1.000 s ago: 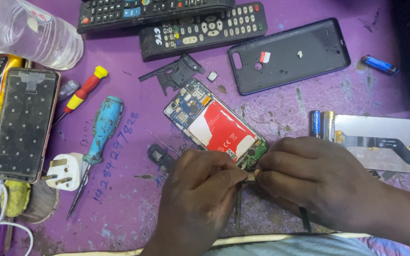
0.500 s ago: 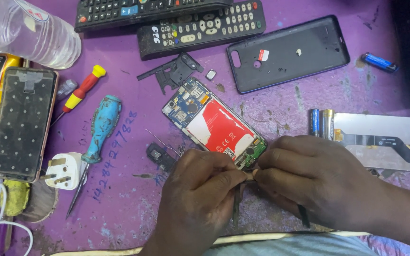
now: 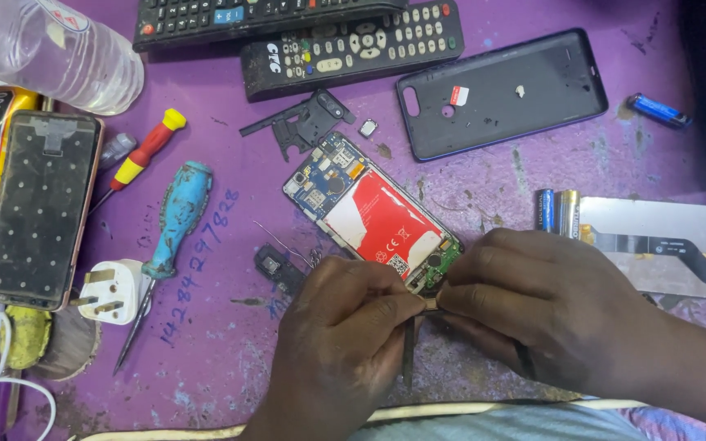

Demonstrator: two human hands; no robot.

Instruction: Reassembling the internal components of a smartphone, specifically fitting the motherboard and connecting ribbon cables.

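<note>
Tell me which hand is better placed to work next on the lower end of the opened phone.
Probably the left hand: it holds a thin dark tool pointing at the lower end of the opened phone. The right hand only pinches a small part there.

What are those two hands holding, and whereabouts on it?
Both hands, left and right, pinch a tiny part at the opened phone's bottom edge; what else they grip cannot be told.

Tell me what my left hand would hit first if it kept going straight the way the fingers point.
Likely the right hand: the left hand points right, fingertips almost meeting it by the opened phone's lower corner.
</note>
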